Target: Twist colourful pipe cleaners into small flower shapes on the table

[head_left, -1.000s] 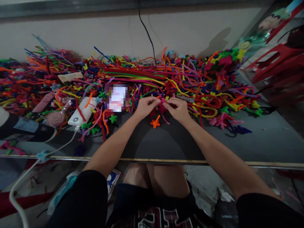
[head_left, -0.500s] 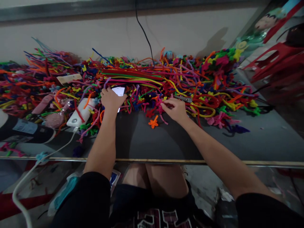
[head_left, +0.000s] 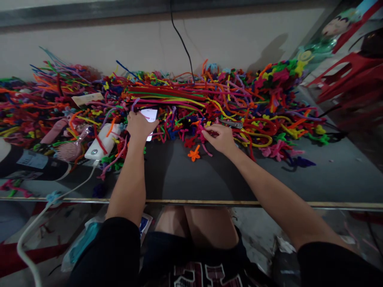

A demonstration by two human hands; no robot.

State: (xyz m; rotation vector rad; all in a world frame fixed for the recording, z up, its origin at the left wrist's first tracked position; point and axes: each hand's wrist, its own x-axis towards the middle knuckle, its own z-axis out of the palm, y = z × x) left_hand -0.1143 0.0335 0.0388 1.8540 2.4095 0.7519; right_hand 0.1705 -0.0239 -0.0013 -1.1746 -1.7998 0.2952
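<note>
My left hand point(head_left: 138, 125) rests on a lit phone point(head_left: 150, 115) lying among coloured pipe cleaners point(head_left: 179, 99); its fingers curl over the screen, and whether it grips the phone is unclear. My right hand point(head_left: 219, 137) pinches a pink pipe-cleaner piece point(head_left: 202, 133) at the edge of the pile. An orange pipe-cleaner flower point(head_left: 194, 153) lies on the dark table point(head_left: 179, 179) between my hands.
A white power bank point(head_left: 100, 146) with its white cable point(head_left: 44, 211) and a pink hairbrush point(head_left: 67, 149) lie at the left. Scissors point(head_left: 235, 124) lie in the pile right of my right hand. Red plastic chairs point(head_left: 350, 83) stand at the far right. A black cord point(head_left: 182, 42) hangs down the wall.
My left hand has left the pink piece and moved left onto the phone. My right hand has stayed at the pile's edge with the pink piece.
</note>
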